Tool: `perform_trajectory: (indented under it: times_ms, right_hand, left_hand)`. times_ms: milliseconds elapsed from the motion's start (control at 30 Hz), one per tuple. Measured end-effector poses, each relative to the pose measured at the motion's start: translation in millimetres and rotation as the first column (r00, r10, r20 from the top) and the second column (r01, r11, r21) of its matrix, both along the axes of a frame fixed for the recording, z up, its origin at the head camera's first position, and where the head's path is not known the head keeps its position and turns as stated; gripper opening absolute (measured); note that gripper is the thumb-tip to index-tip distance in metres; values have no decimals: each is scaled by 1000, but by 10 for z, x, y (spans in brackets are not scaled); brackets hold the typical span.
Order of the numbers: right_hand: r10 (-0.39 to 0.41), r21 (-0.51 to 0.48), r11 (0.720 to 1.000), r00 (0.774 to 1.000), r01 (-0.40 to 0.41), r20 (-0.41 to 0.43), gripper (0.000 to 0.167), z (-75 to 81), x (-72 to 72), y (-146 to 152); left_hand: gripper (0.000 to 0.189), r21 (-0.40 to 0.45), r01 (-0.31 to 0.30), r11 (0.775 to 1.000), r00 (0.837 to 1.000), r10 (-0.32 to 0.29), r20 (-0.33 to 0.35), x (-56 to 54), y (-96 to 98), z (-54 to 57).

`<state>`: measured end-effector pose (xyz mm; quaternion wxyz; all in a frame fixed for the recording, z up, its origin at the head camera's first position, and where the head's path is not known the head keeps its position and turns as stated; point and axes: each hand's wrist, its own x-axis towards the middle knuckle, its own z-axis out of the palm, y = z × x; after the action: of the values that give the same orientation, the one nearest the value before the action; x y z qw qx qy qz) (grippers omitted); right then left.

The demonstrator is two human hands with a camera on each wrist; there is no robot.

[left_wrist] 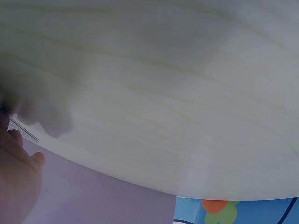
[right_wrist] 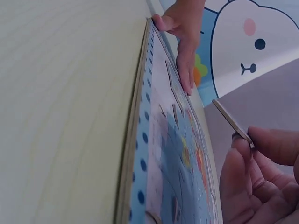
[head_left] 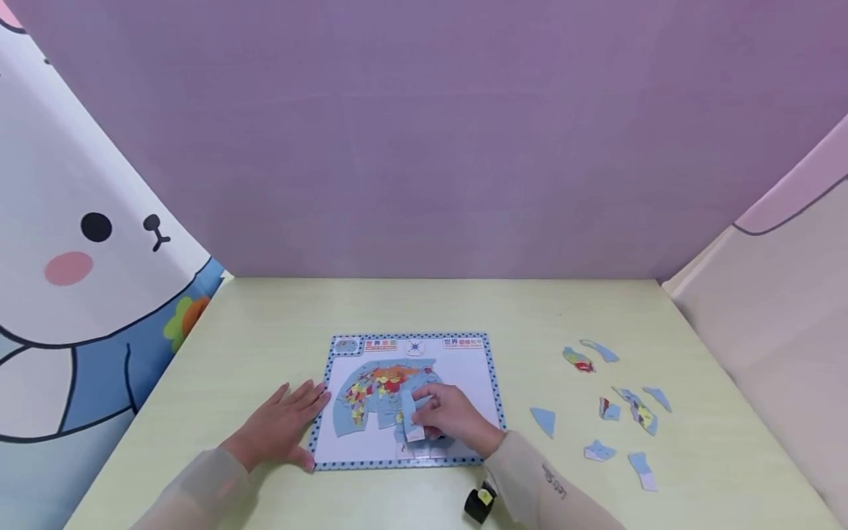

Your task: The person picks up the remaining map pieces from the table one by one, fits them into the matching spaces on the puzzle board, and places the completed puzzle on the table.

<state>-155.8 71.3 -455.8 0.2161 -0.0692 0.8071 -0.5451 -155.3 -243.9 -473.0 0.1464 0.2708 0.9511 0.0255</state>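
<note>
A world-map puzzle board point(head_left: 465, 377) with a dotted blue border lies on the table, partly filled with map pieces point(head_left: 391, 379). My right hand point(head_left: 457, 418) pinches a narrow puzzle piece point(head_left: 408, 414), pale blue with a white end, over the lower middle of the map. In the right wrist view that piece point(right_wrist: 229, 119) appears edge-on between thumb and fingers, raised above the board. Spread fingers of my left hand point(head_left: 281, 427) rest at the board's left edge, with the thumb by its lower left corner. The right hand hides some of the map's right side.
Several loose puzzle pieces lie on the table point(head_left: 298, 309) to the right, among them a blue triangular piece point(head_left: 544, 421) and a blue-and-white piece point(head_left: 642, 471). A small black object point(head_left: 480, 503) is beside the right sleeve. A purple panel point(head_left: 437, 147) rises behind the table.
</note>
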Motion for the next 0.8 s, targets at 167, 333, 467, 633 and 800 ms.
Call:
perform_trajectory:
  times_ms: [167,333,467,633,800]
  right_hand:
    - [-4,9,1000,1000,4,9,33,0,22,-70]
    - [-27,5,1000,999,27,26,38,-12,21,-119]
    - [-42,-10,999,998,42,44,45,-25,17,-166]
    - [-46,-29,998,998,48,53,50,-31,14,-231]
    - [-35,-56,998,997,39,70,49,-56,32,-299]
  left_hand:
    - [113,12,-21,1000,1000,21,16,4,-1,-23]
    - [113,14,-30,999,999,29,26,-7,2,-36]
    - [114,13,-28,1000,999,28,19,-8,7,-32]
    - [113,9,-22,1000,1000,22,3,-6,13,-22]
    - [114,-8,-23,1000,1000,23,-4,5,24,-20]
